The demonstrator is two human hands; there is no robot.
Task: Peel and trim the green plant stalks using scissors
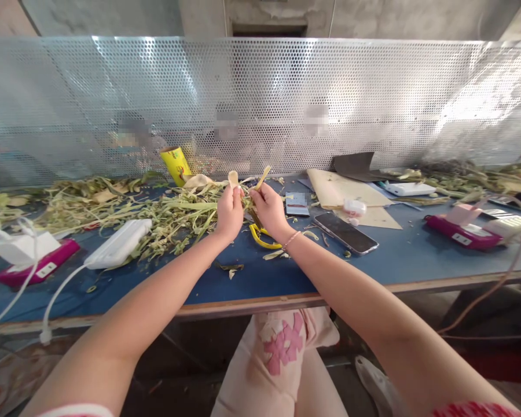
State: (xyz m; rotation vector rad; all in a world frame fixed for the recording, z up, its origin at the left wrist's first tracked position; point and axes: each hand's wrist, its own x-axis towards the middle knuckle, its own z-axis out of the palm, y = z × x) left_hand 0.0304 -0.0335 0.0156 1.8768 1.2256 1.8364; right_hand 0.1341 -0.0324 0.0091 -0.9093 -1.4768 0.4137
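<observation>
My left hand is closed in a pinch on a pale, flat piece of dried leaf whose rounded end sticks up past the thumb. Close beside it, my right hand is closed around a thin yellowish plant strip. Its lower end is hidden by the fingers. Both hands are above the blue tabletop, a small gap apart. A heap of green-yellow stems and leaves lies to the left of my left hand. Beneath my right wrist shows a curved yellow handle, perhaps of scissors.
Behind the table stands a perforated metal screen, with blurred people beyond. A yellow tube is near it. To the right lie a phone, brown paper and a magenta power strip; a corded white block lies left.
</observation>
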